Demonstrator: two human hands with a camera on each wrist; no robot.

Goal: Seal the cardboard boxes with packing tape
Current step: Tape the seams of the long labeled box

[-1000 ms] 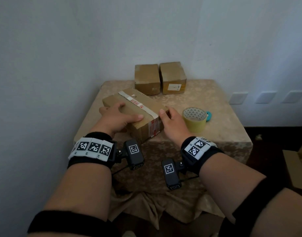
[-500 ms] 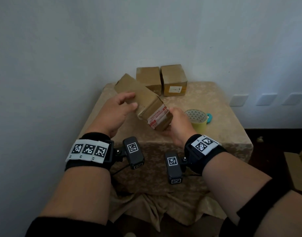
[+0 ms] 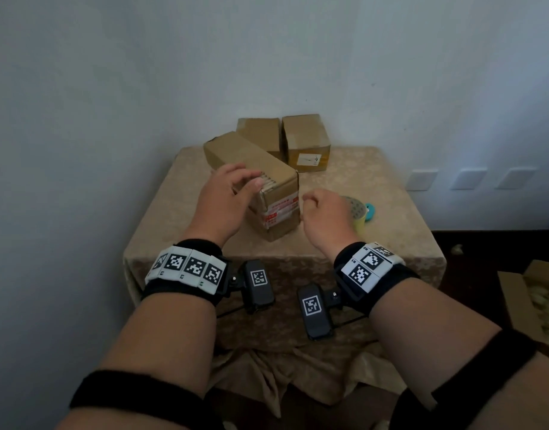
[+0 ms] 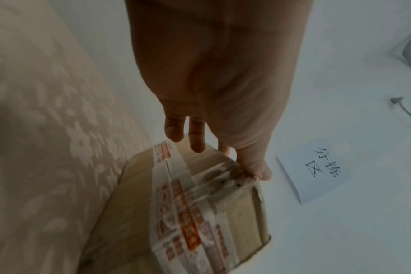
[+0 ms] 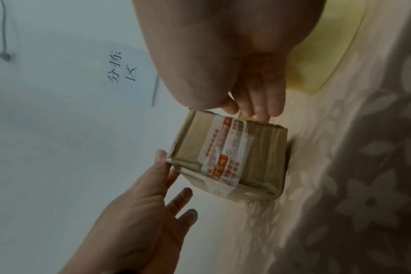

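The long brown cardboard box (image 3: pixel 260 178) with red-printed white tape on its near end lies on the beige patterned tablecloth (image 3: pixel 186 212), angled from near-right to far-left; its far end sits just in front of two smaller brown cardboard boxes (image 3: pixel 285 141) standing side by side against the white wall. Bare cloth lies to the left of the long box and in front of it, up to the table's near edge. To the right, the yellowish roll of packing tape (image 3: pixel 358 214) stands near the box, partly hidden behind the right hand (image 3: pixel 326 215), with a small teal object (image 3: pixel 370 211) touching its right side.

The left hand (image 3: pixel 226 200) reaches over the box's near top corner, fingers nearly straight, the fingertips (image 4: pixel 258 170) touching the frayed top edge (a light touch, not a grasp). The right hand hovers just right of the box's near end, fingers curled loosely inward and holding nothing; its fingertips (image 5: pixel 265 109) hang close to the box edge.
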